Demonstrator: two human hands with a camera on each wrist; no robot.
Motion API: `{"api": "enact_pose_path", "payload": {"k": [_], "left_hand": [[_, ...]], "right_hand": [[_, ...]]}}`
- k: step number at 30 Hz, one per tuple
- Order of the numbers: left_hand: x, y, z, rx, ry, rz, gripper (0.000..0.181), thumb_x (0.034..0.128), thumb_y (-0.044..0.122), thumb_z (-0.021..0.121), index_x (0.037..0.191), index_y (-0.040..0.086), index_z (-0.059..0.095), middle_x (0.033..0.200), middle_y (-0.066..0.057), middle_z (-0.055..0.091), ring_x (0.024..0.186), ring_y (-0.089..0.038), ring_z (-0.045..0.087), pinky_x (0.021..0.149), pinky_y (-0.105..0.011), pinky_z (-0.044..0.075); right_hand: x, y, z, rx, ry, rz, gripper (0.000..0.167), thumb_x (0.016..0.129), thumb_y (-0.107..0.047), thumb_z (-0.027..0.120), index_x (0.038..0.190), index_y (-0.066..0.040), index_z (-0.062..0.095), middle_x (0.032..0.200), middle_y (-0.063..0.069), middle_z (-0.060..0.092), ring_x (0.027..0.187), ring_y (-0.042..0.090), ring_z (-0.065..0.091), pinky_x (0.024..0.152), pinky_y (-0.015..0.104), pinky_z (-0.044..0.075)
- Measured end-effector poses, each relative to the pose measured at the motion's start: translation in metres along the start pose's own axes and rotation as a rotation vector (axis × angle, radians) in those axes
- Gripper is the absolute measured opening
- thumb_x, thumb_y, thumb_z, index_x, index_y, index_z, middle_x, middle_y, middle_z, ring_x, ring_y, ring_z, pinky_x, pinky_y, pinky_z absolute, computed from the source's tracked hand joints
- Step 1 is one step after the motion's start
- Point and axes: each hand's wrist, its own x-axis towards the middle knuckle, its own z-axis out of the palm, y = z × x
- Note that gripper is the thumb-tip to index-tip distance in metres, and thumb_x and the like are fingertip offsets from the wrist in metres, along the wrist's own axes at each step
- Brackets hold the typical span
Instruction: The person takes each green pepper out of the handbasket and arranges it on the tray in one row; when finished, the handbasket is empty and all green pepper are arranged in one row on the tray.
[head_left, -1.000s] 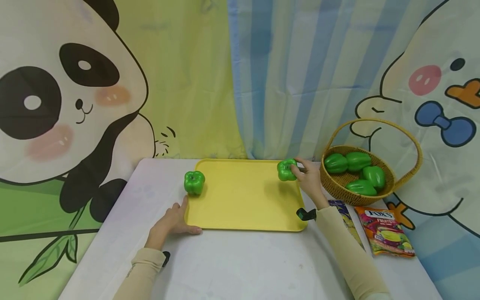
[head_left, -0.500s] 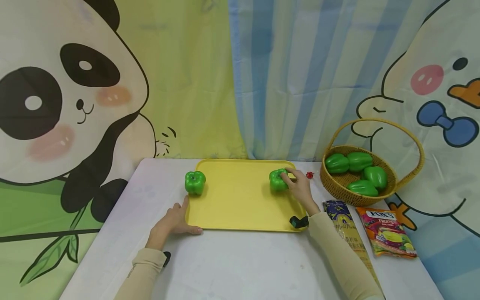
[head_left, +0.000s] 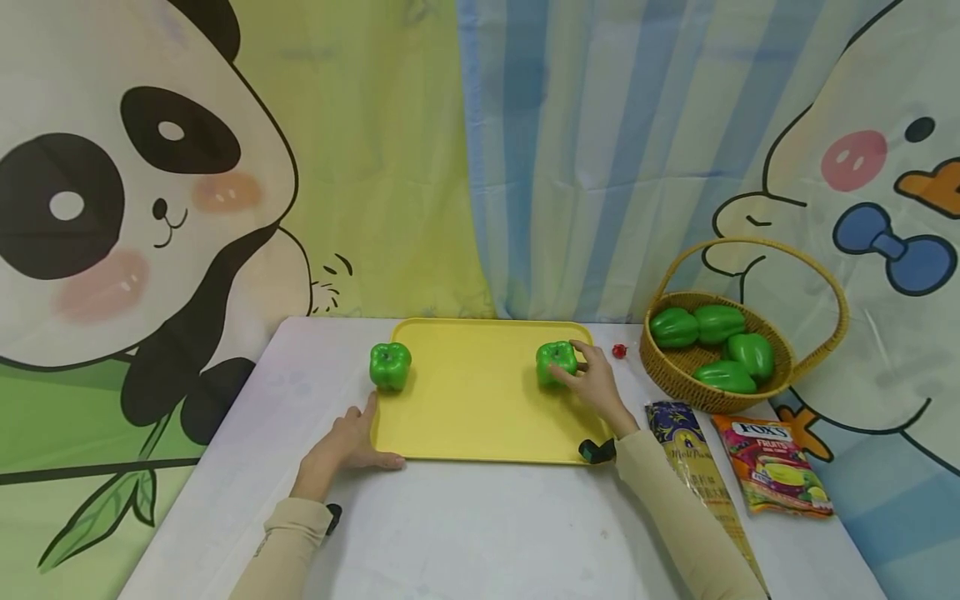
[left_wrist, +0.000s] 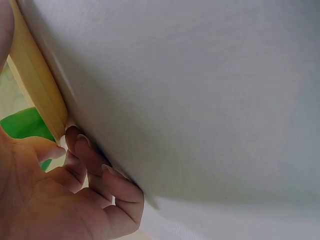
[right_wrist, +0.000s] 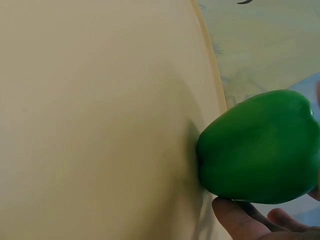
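Note:
My right hand holds a green bell pepper upright at the right part of the yellow tray. In the right wrist view, the thumb touches that bell pepper near its base, with other fingers partly visible at the frame's edge. My left hand rests at the tray's front left corner, thumb along the front edge and index finger along the left edge. In the left wrist view, several bent fingers lie against the white table. Another green bell pepper sits at the tray's left edge.
A wicker basket with a tall handle and several green peppers stands at the right. Before it lie a blue and gold packet and a red Fox's sweets bag. A small red object lies between tray and basket.
My right hand has carried the bell pepper left and down onto the tray, and its thumb has moved to the pepper's front. The left hand stays in place.

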Motion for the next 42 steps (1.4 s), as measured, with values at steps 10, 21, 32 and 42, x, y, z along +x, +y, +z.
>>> {"api": "enact_pose_path", "payload": {"k": [10,21,32,42], "left_hand": [[-0.001,0.001,-0.001,-0.001,-0.006,0.0,0.144,0.0614,0.071,0.084,0.16,0.0,0.007,0.132,-0.032,0.047,0.109,-0.04,0.054,0.093,-0.062,0.048],[0.001,-0.003,0.001,-0.006,-0.001,-0.004,0.146,0.0597,0.074,0.083,0.161,0.001,0.007,0.132,-0.031,0.047,0.109,-0.04,0.054,0.093,-0.061,0.048],[0.0,-0.002,0.002,-0.018,0.006,-0.009,0.145,0.0599,0.073,0.083,0.161,0.003,0.008,0.13,-0.029,0.049,0.108,-0.037,0.054,0.094,-0.06,0.049],[-0.003,0.002,-0.001,-0.03,0.018,0.019,0.142,0.0614,0.07,0.085,0.161,0.003,0.009,0.128,-0.03,0.05,0.106,-0.038,0.057,0.093,-0.058,0.05]], "right_hand": [[0.003,-0.008,0.011,0.027,-0.058,-0.04,0.078,0.087,-0.04,0.079,0.147,-0.007,0.042,0.143,0.02,0.049,0.121,0.042,0.06,0.097,0.049,0.055],[0.012,-0.035,0.052,0.055,-0.118,-0.059,0.083,0.085,-0.044,0.079,0.148,-0.006,0.04,0.142,0.019,0.05,0.123,0.04,0.059,0.098,0.049,0.054],[0.019,-0.075,0.108,0.073,-0.198,-0.13,0.081,0.087,-0.042,0.078,0.147,-0.004,0.039,0.141,0.018,0.049,0.122,0.036,0.057,0.099,0.046,0.053],[0.024,-0.102,0.145,0.072,-0.269,-0.145,0.086,0.087,-0.049,0.076,0.15,-0.005,0.035,0.144,0.017,0.047,0.124,0.033,0.056,0.101,0.044,0.052]]}}
